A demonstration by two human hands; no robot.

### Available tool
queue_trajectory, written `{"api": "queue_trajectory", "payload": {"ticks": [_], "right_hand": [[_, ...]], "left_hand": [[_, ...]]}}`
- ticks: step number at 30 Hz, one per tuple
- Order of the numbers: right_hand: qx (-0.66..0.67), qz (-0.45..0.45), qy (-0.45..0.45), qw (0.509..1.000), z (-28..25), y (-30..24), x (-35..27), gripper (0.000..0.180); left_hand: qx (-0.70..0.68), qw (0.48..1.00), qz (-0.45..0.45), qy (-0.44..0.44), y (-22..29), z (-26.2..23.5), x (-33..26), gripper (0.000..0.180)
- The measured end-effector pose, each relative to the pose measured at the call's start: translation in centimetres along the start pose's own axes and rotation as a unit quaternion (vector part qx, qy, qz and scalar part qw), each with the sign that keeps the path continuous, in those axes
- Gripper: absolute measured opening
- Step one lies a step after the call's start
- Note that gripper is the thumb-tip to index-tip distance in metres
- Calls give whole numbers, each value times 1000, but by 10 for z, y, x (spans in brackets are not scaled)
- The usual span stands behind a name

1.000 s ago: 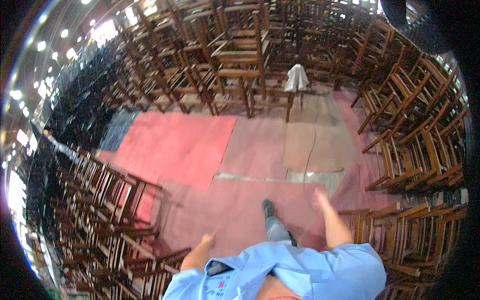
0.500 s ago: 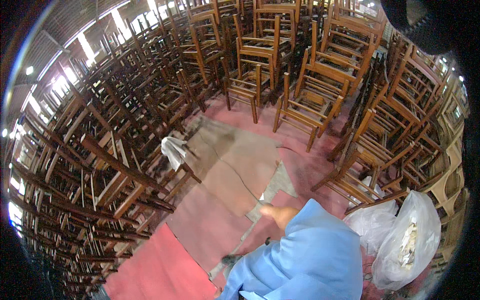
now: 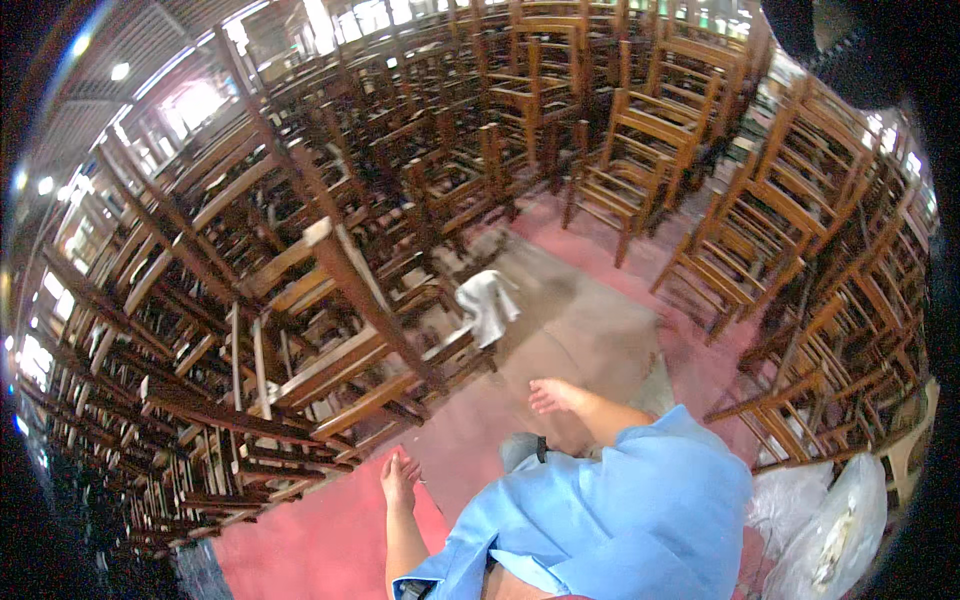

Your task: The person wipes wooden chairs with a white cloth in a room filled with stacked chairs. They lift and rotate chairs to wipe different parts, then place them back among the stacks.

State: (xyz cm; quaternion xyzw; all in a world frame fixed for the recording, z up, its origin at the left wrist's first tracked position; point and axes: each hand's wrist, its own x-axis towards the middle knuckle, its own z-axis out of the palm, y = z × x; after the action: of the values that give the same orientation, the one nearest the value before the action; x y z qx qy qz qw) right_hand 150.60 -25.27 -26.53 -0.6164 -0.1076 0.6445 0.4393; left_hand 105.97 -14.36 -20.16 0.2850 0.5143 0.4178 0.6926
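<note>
Your left hand (image 3: 400, 478) hangs low with the fingers spread and loose, holding nothing. Your right hand (image 3: 556, 396) is stretched out ahead of you, palm down, fingers straight and slightly apart, also empty. Neither hand touches anything.

Nearest your right hand, just beyond its fingertips and a little to the left, a white cloth (image 3: 487, 305) is draped over the edge of a wooden chair seat (image 3: 452, 350). That chair belongs to a dense stack of dark wooden chairs (image 3: 250, 300) that fills the whole space left of both hands, many of them tipped and interlocked, with legs and rails pointing towards you. The closest rails lie just left of your left hand.

Under both hands the floor is covered in red matting (image 3: 330, 540). Ahead of your right hand a greyish-brown sheet (image 3: 585, 330) lies flat over the red, dusty and marked. Beyond it more chairs stand upright in rows (image 3: 640, 150), and another bank of stacked chairs (image 3: 830, 300) rises to the right of your right hand, so the open floor is a narrow lane between them.

Low on the right, behind your right arm and beside your blue sleeve (image 3: 640, 500), sit clear plastic bags (image 3: 830, 530) with something pale inside; what, you cannot tell. Far to the upper left, bright windows (image 3: 200, 100) and ceiling lights glare.
</note>
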Motion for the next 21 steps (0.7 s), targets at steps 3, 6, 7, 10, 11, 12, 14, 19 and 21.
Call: {"api": "queue_trajectory", "payload": {"ticks": [3,6,7,10,11,12,14,19,21], "right_hand": [[43,-94,-33,994,66,-114,32,41],[77,-243,-64,965,108,-252,71,28],[63,-275,-81,956,143,-300,77,25],[31,-389,-96,916,188,-434,136,21],[4,-393,-85,915,196,-474,169,21],[-23,-398,-72,914,202,-514,204,22],[-30,-387,-85,918,240,-572,258,22],[-65,-308,-219,924,322,-656,335,36],[-85,-278,-306,907,333,-670,356,48]], "left_hand": [[-25,999,21,-37,52,-2,34,45],[-79,996,22,-31,87,29,52,48],[-92,995,29,-34,96,21,60,52],[-118,992,54,0,121,60,79,54],[-116,990,38,70,122,74,92,59],[-138,986,69,65,128,97,104,60],[-235,969,69,12,128,113,123,63],[-197,969,-8,149,148,158,144,79],[-265,953,-78,129,149,174,147,82]]}}
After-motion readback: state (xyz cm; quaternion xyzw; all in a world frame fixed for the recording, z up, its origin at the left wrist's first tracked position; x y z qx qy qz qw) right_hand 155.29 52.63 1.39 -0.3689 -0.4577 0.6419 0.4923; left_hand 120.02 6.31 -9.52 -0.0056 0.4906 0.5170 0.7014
